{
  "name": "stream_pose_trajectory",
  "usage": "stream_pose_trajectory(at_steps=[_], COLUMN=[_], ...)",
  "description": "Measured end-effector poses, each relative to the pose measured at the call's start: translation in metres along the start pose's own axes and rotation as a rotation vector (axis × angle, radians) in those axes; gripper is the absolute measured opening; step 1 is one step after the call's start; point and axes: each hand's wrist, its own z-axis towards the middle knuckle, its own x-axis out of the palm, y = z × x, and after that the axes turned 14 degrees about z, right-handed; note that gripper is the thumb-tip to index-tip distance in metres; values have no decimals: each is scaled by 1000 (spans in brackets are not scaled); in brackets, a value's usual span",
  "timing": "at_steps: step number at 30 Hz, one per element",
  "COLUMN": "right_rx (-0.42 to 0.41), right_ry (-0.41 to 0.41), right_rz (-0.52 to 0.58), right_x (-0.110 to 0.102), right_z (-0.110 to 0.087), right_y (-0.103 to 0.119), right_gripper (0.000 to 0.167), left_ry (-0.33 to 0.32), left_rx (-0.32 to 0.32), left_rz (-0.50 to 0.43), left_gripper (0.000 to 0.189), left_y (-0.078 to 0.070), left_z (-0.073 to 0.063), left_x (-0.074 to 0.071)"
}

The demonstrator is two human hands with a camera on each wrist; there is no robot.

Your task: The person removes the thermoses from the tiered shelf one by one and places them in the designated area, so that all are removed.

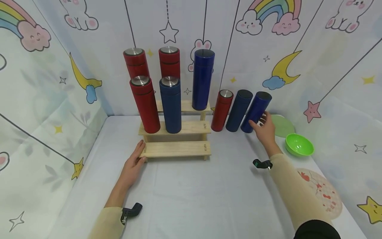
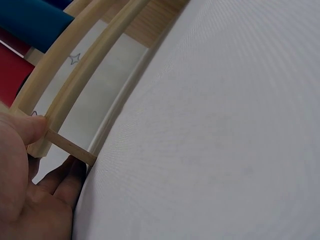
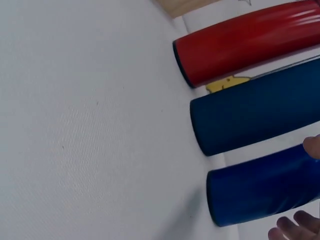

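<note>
My left hand (image 1: 133,166) grips the left end of a stepped wooden stand (image 1: 176,150); in the left wrist view its thumb lies on the step's end and its fingers go around the leg. At the right, my right hand (image 1: 265,131) is spread around a glossy blue thermos flask (image 1: 256,111) standing on the table. The right wrist view shows its thumb at this flask and its fingers (image 3: 295,227) apart from it. Beside that flask stand a dark blue flask (image 1: 239,111) and a red flask (image 1: 222,111).
Upper steps of the stand hold red flasks (image 1: 145,106), a dark blue flask (image 1: 170,106) and a glossy blue flask (image 1: 203,79). A green bowl (image 1: 299,145), a pale green disc (image 1: 282,125) and a patterned round mat (image 1: 323,194) lie at the right of the white table (image 1: 191,199).
</note>
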Motion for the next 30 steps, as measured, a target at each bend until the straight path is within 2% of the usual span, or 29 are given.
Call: stream_pose_trajectory(at_steps=[5,9,16,22,30], right_rx=[-53,-106,-113,-142,-271], right_ry=[-46,-102,-132,-77,36], right_rz=[-2,4,34,106,174], right_x=[0,2,6,13,31], right_z=[-11,-18,-30,-43,-58], right_y=[11,20,38,66,95], right_gripper=[92,86,75,64,55], left_ry=[0,0,0,2,7], left_rx=[1,0,2,-9,-3], left_rz=[2,-1,3,14,8], left_gripper=[59,59,59,60,60], left_y=[0,0,0,1,0], left_z=[0,0,1,1,1], left_x=[0,0,1,1,1])
